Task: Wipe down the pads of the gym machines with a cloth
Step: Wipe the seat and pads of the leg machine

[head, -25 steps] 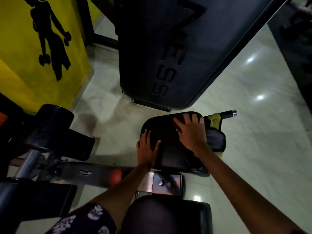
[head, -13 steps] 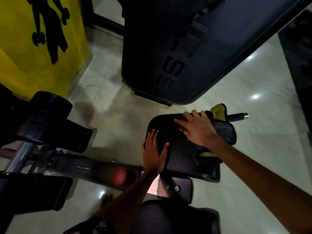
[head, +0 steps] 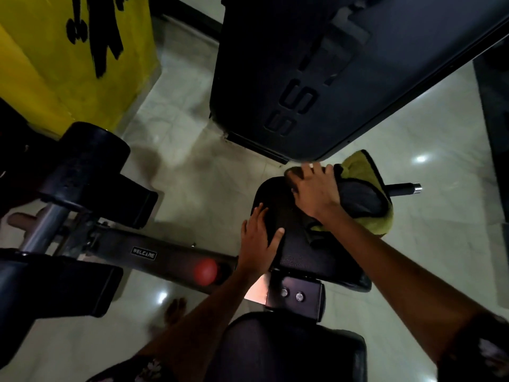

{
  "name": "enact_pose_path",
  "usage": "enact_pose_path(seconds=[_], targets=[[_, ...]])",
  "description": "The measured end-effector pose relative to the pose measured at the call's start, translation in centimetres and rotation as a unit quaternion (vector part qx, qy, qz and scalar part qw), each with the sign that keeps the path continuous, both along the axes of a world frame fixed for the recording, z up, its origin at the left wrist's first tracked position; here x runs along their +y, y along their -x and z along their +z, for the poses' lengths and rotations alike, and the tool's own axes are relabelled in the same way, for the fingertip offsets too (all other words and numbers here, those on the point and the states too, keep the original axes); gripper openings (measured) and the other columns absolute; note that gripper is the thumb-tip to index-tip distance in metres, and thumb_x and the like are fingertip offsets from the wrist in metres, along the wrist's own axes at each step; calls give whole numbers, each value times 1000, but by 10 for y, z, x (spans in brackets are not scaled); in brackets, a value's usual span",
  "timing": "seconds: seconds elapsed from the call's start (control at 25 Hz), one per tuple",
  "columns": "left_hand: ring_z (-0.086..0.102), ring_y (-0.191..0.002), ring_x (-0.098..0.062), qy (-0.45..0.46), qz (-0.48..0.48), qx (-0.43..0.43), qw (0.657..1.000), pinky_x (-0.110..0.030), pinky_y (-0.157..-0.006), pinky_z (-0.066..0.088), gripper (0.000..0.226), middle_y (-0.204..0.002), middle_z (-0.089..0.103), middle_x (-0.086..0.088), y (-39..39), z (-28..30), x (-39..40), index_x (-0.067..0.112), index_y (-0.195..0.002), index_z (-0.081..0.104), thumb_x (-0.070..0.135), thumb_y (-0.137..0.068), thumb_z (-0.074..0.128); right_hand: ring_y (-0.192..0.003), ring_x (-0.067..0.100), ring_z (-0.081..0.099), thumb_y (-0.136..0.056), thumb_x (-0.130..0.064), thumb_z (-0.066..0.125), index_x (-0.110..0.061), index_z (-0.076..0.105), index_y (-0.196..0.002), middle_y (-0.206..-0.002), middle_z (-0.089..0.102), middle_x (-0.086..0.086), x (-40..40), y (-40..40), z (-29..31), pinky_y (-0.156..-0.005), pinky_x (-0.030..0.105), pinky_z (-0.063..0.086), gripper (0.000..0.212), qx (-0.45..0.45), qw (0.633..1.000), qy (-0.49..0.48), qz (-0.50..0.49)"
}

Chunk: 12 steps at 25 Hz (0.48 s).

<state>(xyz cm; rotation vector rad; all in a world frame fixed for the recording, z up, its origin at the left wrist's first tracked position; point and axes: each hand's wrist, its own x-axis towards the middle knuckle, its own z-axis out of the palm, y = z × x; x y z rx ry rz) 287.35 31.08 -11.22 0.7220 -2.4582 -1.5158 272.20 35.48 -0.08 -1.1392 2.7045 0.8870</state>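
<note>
A small black pad [head: 311,252] sits at the end of a gym machine, just below centre. My right hand [head: 316,191] presses a grey and yellow-green cloth [head: 363,197] flat onto the pad's far end; most of the cloth spills off the pad's right edge. My left hand [head: 259,238] lies flat on the pad's left edge, fingers together, holding nothing. A larger black seat pad [head: 289,351] shows at the bottom.
A big dark weight-stack cover [head: 344,64] marked with letters stands just beyond the pad. The machine's steel beam [head: 165,257] with a red knob [head: 205,271] and black roller pads [head: 88,158] lie to the left. A yellow wall [head: 55,51] is far left. A chrome-tipped bar [head: 405,188] pokes right.
My right hand has slid the cloth from the middle of the pad toward its far end. My left hand has stayed on the pad's left edge.
</note>
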Motion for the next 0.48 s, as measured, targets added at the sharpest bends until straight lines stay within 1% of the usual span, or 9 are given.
enact_pose_path(seconds=[0.08, 0.12, 0.16, 0.24, 0.28, 0.32, 0.4, 0.44, 0.48], targets=[[40, -132, -26, 68, -8, 3, 998, -48, -109, 28, 65, -141, 45, -13, -31, -15, -11, 2, -131, 48, 50, -89, 35, -125, 31, 35, -95, -43, 39, -30, 31, -145, -142, 36, 9, 2, -12, -8, -100, 45, 27, 53, -58, 992, -32, 112], [42, -128, -27, 119, -12, -2, 993, -49, -107, 31, 59, -137, 49, -14, -48, -24, -17, 3, -127, 51, 47, -89, 36, -125, 30, 35, -95, -44, 38, -31, 30, -146, -142, 36, 8, 3, -10, -7, -99, 44, 27, 53, -84, 986, -42, 138], [44, -124, -27, 170, -22, -16, 985, -50, -104, 34, 53, -132, 53, -14, -64, -33, -22, 6, -122, 54, 43, -87, 38, -125, 29, 35, -96, -44, 38, -33, 30, -146, -142, 37, 8, 2, -1, -6, -99, 44, 27, 52, -85, 987, -41, 129], [53, -117, -30, 231, -42, -52, 971, -49, -103, 30, 44, -124, 59, -14, -84, -50, -29, 10, -114, 55, 39, -83, 40, -125, 31, 35, -96, -44, 39, -32, 33, -144, -141, 38, 9, -7, 7, -6, -101, 44, 27, 50, -34, 999, -12, 40], [57, -113, -32, 239, -52, -64, 968, -48, -100, 26, 42, -122, 61, -14, -87, -55, -31, 10, -110, 56, 37, -82, 41, -125, 31, 35, -95, -43, 40, -30, 35, -144, -141, 38, 10, -10, 3, -9, -102, 45, 26, 50, -11, 1000, -8, 13], [60, -109, -33, 241, -62, -70, 966, -47, -98, 26, 41, -120, 62, -14, -88, -59, -33, 10, -107, 59, 36, -81, 41, -125, 32, 34, -95, -42, 40, -29, 35, -144, -142, 38, 10, -14, -5, -13, -102, 45, 26, 51, -12, 1000, -14, 24], [63, -99, -33, 242, -84, -64, 965, -41, -91, 31, 38, -115, 63, -14, -87, -65, -35, 8, -100, 63, 33, -81, 41, -126, 31, 34, -95, -43, 40, -31, 33, -145, -144, 36, 9, -13, -20, -21, -100, 45, 26, 51, -79, 989, -29, 125], [63, -93, -33, 239, -92, -61, 965, -38, -87, 34, 37, -112, 64, -15, -87, -65, -36, 7, -96, 63, 31, -80, 41, -125, 31, 36, -95, -43, 41, -32, 34, -144, -144, 38, 8, -11, -23, -22, -98, 44, 27, 50, -124, 974, -40, 183], [64, -85, -34, 231, -96, -65, 966, -37, -83, 38, 36, -108, 65, -17, -87, -64, -37, 6, -92, 64, 30, -77, 42, -123, 30, 39, -95, -43, 42, -34, 36, -143, -143, 40, 8, -11, -20, -20, -97, 43, 28, 49, -147, 964, -46, 217]])
